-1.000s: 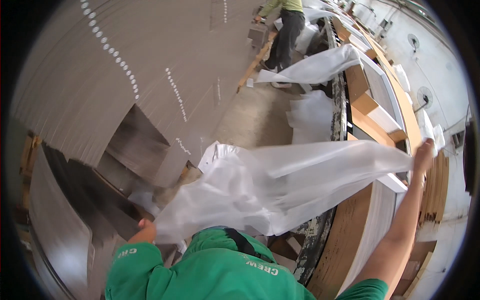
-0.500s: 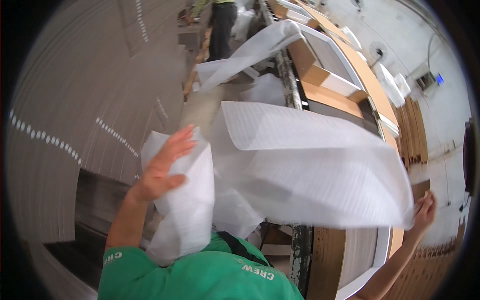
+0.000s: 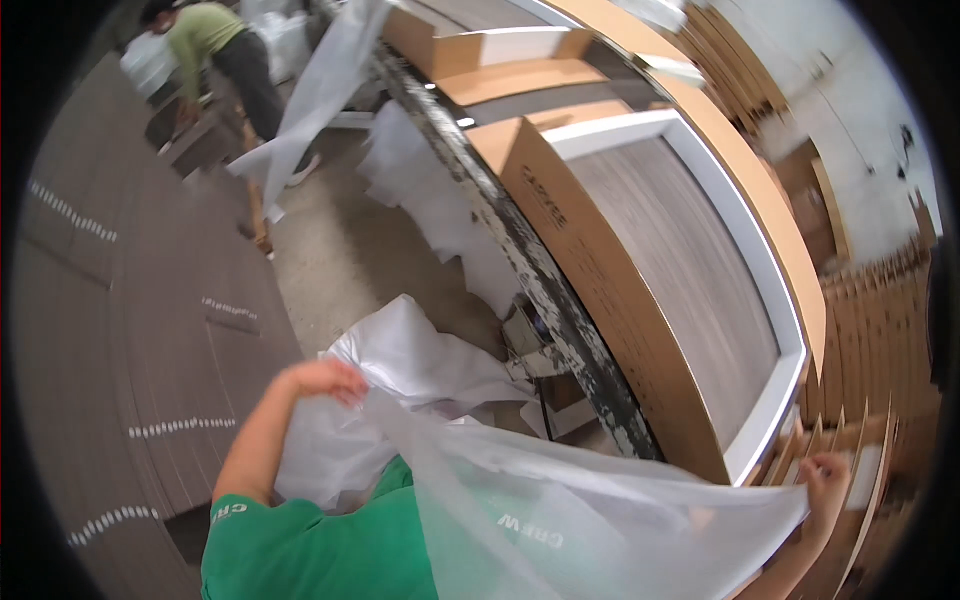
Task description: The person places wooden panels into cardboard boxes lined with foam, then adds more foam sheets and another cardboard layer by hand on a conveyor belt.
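Observation:
A thin white foam sheet [image 3: 620,500] is stretched across my front, sheer enough to show my green shirt through it. Its right corner is pinched in my right hand [image 3: 826,488], out beside the carton's near end. On the other side, my left hand [image 3: 328,380] has its fingers closed on the sheet's left edge. More white foam sheeting [image 3: 415,355] lies bunched just beyond my left hand. An open cardboard carton [image 3: 610,290] sits ahead to the right. Inside it lies a grey wood-grain panel [image 3: 690,240] bordered by white foam strips [image 3: 765,415].
Large stacks of grey-brown panels [image 3: 160,350] rise at the left. A worn rail [image 3: 520,245] runs along the carton's left side. Another person [image 3: 225,60] bends over at the far left. Foam scraps [image 3: 430,200] lie on the floor. Cardboard pieces [image 3: 870,330] stand stacked at the right.
The sheet has swung from over the carton back toward my body, uncovering the panel. My left hand has gone from spread to closed on its edge. My right hand has come lower. The view has shifted.

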